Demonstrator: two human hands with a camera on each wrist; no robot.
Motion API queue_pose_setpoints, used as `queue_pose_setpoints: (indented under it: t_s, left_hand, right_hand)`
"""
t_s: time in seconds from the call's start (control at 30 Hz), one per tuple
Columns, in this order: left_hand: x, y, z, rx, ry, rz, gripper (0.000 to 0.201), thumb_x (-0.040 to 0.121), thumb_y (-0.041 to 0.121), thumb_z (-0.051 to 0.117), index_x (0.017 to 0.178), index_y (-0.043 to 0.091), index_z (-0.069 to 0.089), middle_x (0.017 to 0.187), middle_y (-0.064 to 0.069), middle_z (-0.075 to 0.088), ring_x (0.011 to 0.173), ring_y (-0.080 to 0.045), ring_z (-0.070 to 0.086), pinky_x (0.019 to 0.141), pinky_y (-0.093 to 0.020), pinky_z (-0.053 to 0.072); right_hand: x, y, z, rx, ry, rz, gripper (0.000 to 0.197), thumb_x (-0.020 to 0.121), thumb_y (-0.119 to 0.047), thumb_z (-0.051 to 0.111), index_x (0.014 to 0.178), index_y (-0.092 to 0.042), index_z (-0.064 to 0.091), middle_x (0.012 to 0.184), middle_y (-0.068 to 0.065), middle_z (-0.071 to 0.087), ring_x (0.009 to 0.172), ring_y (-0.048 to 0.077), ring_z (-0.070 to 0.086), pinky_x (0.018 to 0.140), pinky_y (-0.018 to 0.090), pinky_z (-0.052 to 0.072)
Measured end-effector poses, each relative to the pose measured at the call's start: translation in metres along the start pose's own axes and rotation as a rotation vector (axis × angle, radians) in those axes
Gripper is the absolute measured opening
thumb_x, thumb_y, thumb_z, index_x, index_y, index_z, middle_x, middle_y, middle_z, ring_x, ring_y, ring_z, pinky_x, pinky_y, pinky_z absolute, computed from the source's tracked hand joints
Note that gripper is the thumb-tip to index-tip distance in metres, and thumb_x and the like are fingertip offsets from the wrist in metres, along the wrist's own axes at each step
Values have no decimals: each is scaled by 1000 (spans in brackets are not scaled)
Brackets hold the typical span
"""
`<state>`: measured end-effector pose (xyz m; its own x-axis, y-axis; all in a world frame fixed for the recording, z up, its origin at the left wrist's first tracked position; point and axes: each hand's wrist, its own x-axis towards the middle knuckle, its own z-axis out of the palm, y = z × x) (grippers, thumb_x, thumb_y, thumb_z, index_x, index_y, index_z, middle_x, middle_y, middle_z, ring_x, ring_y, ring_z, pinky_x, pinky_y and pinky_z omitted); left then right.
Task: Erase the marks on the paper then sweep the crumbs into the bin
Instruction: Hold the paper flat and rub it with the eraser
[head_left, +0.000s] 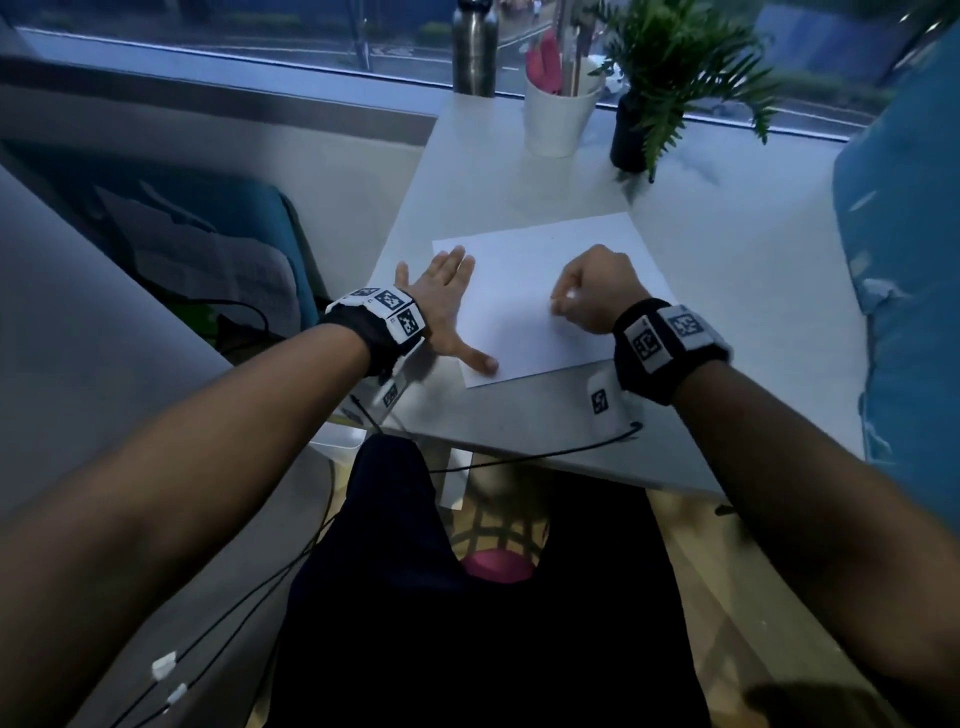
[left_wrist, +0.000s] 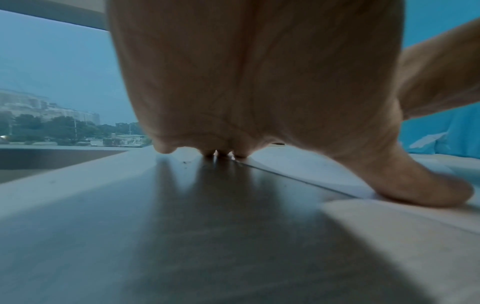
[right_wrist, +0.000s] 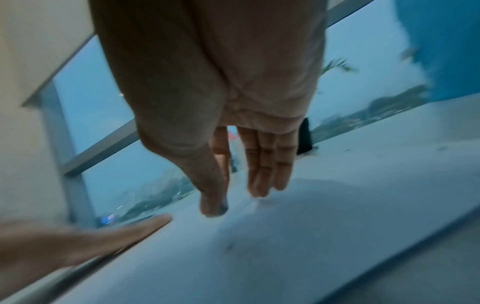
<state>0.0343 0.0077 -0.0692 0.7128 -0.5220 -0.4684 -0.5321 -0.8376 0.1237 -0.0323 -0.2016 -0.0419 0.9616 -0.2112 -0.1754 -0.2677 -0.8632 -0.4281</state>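
A white sheet of paper lies on the pale table; I make out no clear marks on it in the head view. My left hand lies flat with spread fingers on the sheet's left edge, and its thumb presses the near corner. My right hand hovers curled over the middle of the sheet. Its thumb and forefinger pinch a small whitish eraser, mostly hidden. In the right wrist view the other fingers hang down over the paper. A few dark specks lie on the table beyond the left fingertips.
At the table's far end stand a steel bottle, a white cup of pens and a potted fern. Blue cloth borders the right side. A pale container sits below the table's near left edge. Cables cross my lap.
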Motion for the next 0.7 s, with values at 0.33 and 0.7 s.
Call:
queue_pose_setpoints:
  t_s: [0.33,0.7]
  left_hand:
    - [-2,14,-3,139,16,-37,149,48,96,54,155,16,-13,161,-12,-19,150,-29,-12,114,-64,-5]
    - [-18,19,8,162,54,-20,129,62,94,44,155,24,-10,161,-16,-15,150,-32,-9,116,-63,-3]
  right_hand:
    - [-13,37,-10,-9,25,398,28,77,-20,62,102,-8,65,109,17,64,100,39,63,97,49,50]
    - [-28,39,-18,533,313,258,10,82,-21,68,88,-15,74,103,-1,67,95,14,57,80,22,42]
